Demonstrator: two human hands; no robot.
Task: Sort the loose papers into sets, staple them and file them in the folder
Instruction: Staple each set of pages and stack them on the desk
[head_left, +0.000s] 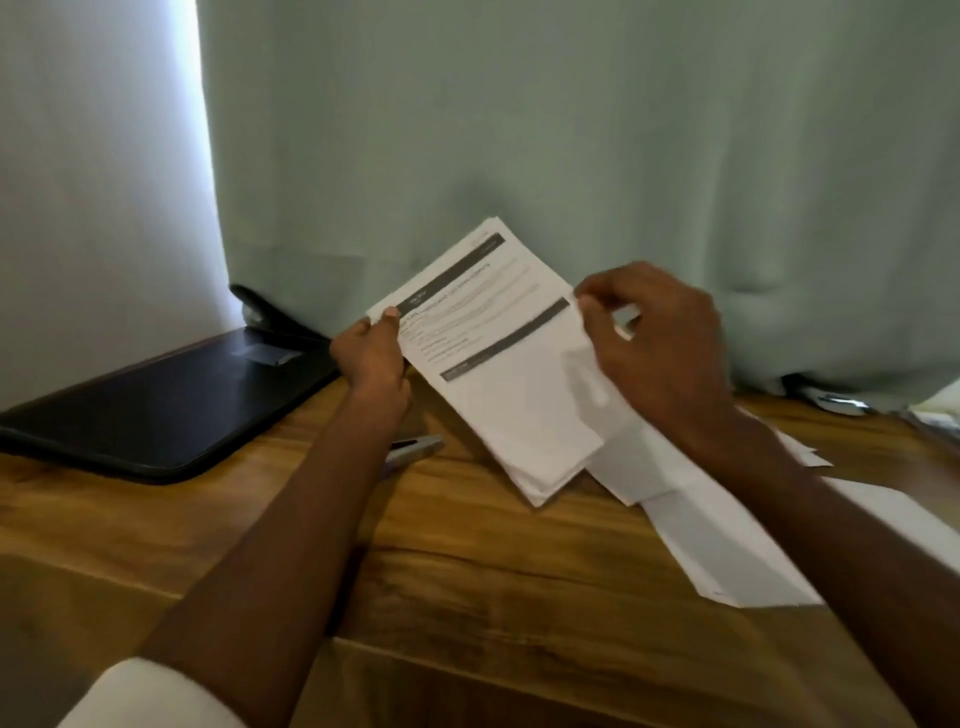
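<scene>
Left hand (371, 353) pinches the upper-left corner of a printed set of papers (498, 358) held tilted above the wooden table (467, 582), with the closed black folder (166, 400) lying at its nine o'clock and a stapler (415, 449) just below the wrist. At three o'clock of the set, the right hand (660, 343) pinches its right edge between thumb and fingertips, over loose white sheets (727, 540) spread on the table at five o'clock.

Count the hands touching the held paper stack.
2. Left hand pinches the paper stack at its left edge; right hand pinches a sheet at its right edge.
</scene>
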